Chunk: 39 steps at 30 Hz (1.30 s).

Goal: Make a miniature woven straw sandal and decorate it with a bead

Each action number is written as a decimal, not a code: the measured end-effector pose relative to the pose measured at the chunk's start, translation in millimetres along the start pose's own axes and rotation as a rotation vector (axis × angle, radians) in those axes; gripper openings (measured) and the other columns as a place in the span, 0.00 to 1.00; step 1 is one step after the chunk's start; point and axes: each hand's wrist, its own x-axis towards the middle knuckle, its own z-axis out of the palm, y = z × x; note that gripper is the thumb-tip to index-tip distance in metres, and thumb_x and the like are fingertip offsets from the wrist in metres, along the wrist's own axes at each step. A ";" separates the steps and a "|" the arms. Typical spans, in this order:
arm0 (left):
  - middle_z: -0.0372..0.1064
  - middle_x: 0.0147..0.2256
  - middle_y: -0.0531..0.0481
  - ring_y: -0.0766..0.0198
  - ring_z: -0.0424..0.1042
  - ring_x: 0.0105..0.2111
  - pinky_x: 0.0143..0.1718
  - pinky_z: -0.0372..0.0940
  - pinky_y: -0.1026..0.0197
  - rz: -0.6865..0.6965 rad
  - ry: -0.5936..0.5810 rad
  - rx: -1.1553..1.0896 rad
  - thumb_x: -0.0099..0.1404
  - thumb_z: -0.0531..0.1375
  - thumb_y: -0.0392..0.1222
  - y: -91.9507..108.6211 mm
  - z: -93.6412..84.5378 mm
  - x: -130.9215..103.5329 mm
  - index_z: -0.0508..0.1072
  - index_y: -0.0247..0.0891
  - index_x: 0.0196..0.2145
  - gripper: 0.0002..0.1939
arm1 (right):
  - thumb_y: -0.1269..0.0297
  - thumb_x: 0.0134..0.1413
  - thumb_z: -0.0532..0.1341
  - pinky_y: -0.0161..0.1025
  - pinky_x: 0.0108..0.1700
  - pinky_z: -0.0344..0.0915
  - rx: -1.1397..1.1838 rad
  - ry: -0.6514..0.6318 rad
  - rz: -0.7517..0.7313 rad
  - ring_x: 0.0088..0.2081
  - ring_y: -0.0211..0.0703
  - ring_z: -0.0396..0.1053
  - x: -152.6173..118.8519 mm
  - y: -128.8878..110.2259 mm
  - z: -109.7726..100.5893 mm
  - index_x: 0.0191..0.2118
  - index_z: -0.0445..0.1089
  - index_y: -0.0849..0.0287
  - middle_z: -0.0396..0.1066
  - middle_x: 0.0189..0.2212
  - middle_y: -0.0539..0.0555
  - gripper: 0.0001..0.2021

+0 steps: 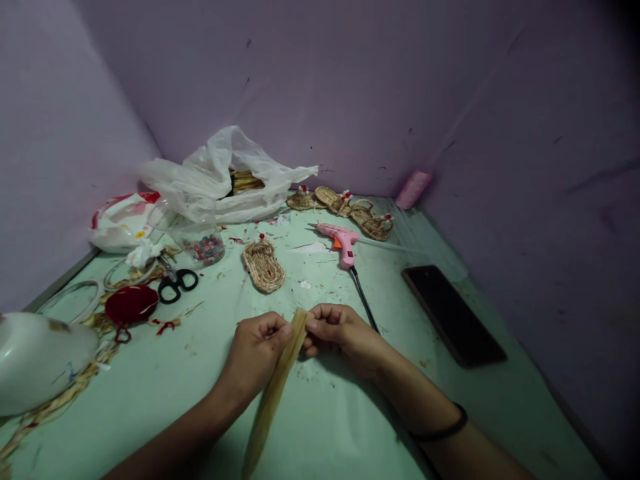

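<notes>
A long, flat tan strip of dried fibre point(276, 393) slants from the bottom edge up to my two hands. My left hand point(259, 350) pinches its left edge near the upper end between thumb and fingers. On the other edge, close to the tip, my right hand point(343, 333) grips the strip with thumb and forefinger. Beyond my hands lies a small woven sole-shaped piece point(264, 267) with a red bead at its top. A pink glue gun point(340, 241) rests on its side past my right hand, its dark cord running toward my right wrist.
Black scissors point(178, 285), a dark red yarn ball point(131, 305) and a tub of beads point(206, 247) sit left. A plastic bag point(225, 173) and small woven slippers point(334, 200) line the back. A phone point(453, 315) lies right; a white rounded object point(43, 363) stands far left.
</notes>
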 end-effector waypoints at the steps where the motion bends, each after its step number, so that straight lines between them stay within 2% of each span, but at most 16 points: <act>1: 0.58 0.13 0.57 0.73 0.51 0.14 0.15 0.46 0.69 0.007 0.005 -0.004 0.50 0.58 0.48 1.1 -0.7 0.0 0.66 0.35 0.16 0.14 | 0.58 0.33 0.71 0.32 0.27 0.65 -0.004 0.007 0.005 0.21 0.33 0.68 -0.1 -0.2 0.4 0.25 0.67 0.65 0.71 0.18 0.51 0.17; 3: 0.61 0.15 0.55 0.72 0.54 0.16 0.17 0.48 0.69 0.018 -0.013 -0.011 0.51 0.58 0.49 3.6 -2.1 0.2 0.68 0.34 0.18 0.15 | 0.58 0.32 0.71 0.32 0.26 0.65 -0.004 0.025 0.000 0.19 0.32 0.67 0.1 -0.4 1.3 0.24 0.67 0.65 0.70 0.18 0.50 0.17; 6: 0.68 0.19 0.51 0.70 0.59 0.18 0.19 0.52 0.68 0.012 -0.115 -0.041 0.51 0.60 0.49 5.4 -3.2 0.6 0.72 0.33 0.23 0.14 | 0.59 0.30 0.71 0.32 0.23 0.64 -0.007 0.058 -0.044 0.16 0.29 0.63 0.9 0.2 3.1 0.23 0.67 0.65 0.67 0.16 0.48 0.17; 9: 0.70 0.21 0.50 0.70 0.60 0.19 0.20 0.53 0.68 -0.015 -0.165 -0.123 0.50 0.62 0.48 2.3 -2.7 1.0 0.72 0.32 0.22 0.14 | 0.57 0.30 0.71 0.32 0.22 0.63 -0.052 0.066 -0.069 0.16 0.30 0.63 1.1 1.0 5.0 0.22 0.68 0.66 0.68 0.16 0.49 0.17; 13: 0.66 0.17 0.52 0.70 0.61 0.18 0.20 0.54 0.68 -0.095 -0.147 -0.275 0.52 0.61 0.48 -2.2 -2.1 1.2 0.71 0.33 0.21 0.13 | 0.55 0.31 0.70 0.32 0.21 0.62 -0.069 0.091 -0.074 0.16 0.29 0.62 1.3 1.2 6.0 0.22 0.68 0.66 0.67 0.17 0.49 0.18; 16: 0.66 0.17 0.53 0.71 0.61 0.17 0.18 0.54 0.69 -0.136 -0.134 -0.349 0.49 0.63 0.48 -1.5 -1.9 2.3 0.70 0.33 0.21 0.13 | 0.55 0.30 0.71 0.32 0.21 0.62 -0.038 0.123 -0.083 0.17 0.30 0.62 1.7 1.1 6.2 0.24 0.67 0.65 0.67 0.18 0.48 0.19; 19: 0.63 0.13 0.56 0.74 0.57 0.12 0.13 0.50 0.71 -0.136 -0.039 -0.365 0.44 0.66 0.45 -1.8 -0.7 5.1 0.66 0.34 0.20 0.14 | 0.55 0.28 0.71 0.33 0.21 0.62 -0.025 0.167 -0.117 0.17 0.32 0.63 0.4 0.4 8.6 0.24 0.65 0.62 0.67 0.16 0.47 0.20; 23: 0.59 0.10 0.59 0.75 0.52 0.07 0.08 0.44 0.71 -0.105 0.069 -0.299 0.42 0.66 0.45 -5.3 2.0 6.9 0.63 0.36 0.18 0.15 | 0.57 0.31 0.70 0.33 0.22 0.59 -0.196 0.195 -0.200 0.18 0.31 0.61 -4.0 1.1 16.4 0.23 0.64 0.62 0.65 0.15 0.47 0.17; 28: 0.59 0.11 0.59 0.75 0.54 0.10 0.12 0.49 0.71 -0.045 0.011 -0.319 0.47 0.65 0.47 -7.0 4.0 6.1 0.65 0.34 0.19 0.15 | 0.67 0.28 0.70 0.33 0.26 0.58 -0.342 0.181 -0.222 0.22 0.33 0.63 -4.3 8.0 23.5 0.28 0.67 0.62 0.68 0.21 0.47 0.16; 30: 0.60 0.12 0.58 0.75 0.55 0.11 0.13 0.49 0.71 -0.032 -0.016 -0.290 0.49 0.63 0.47 -7.1 3.8 6.5 0.65 0.34 0.19 0.15 | 0.67 0.30 0.69 0.34 0.27 0.58 -0.318 0.172 -0.213 0.23 0.34 0.64 -2.4 10.6 22.6 0.27 0.67 0.62 0.68 0.20 0.48 0.14; 33: 0.62 0.12 0.56 0.74 0.56 0.11 0.13 0.49 0.70 -0.014 -0.040 -0.245 0.51 0.62 0.46 -7.6 2.6 8.1 0.65 0.34 0.19 0.13 | 0.62 0.33 0.68 0.35 0.29 0.58 -0.220 0.163 -0.194 0.22 0.34 0.64 0.3 11.5 17.4 0.24 0.68 0.63 0.69 0.19 0.49 0.12; 36: 0.65 0.13 0.54 0.73 0.58 0.11 0.14 0.50 0.70 -0.019 -0.038 -0.283 0.52 0.60 0.45 -7.6 0.4 9.8 0.63 0.35 0.19 0.13 | 0.57 0.32 0.69 0.33 0.25 0.54 -0.120 0.199 -0.160 0.19 0.32 0.60 1.3 9.3 11.1 0.22 0.68 0.64 0.68 0.17 0.49 0.15; 39: 0.66 0.14 0.53 0.72 0.60 0.12 0.14 0.52 0.69 -0.021 -0.015 -0.341 0.51 0.60 0.44 -5.8 -3.2 10.9 0.63 0.35 0.19 0.12 | 0.58 0.30 0.71 0.31 0.23 0.51 -0.006 0.246 -0.138 0.18 0.30 0.58 1.4 6.0 7.6 0.22 0.68 0.64 0.66 0.15 0.47 0.16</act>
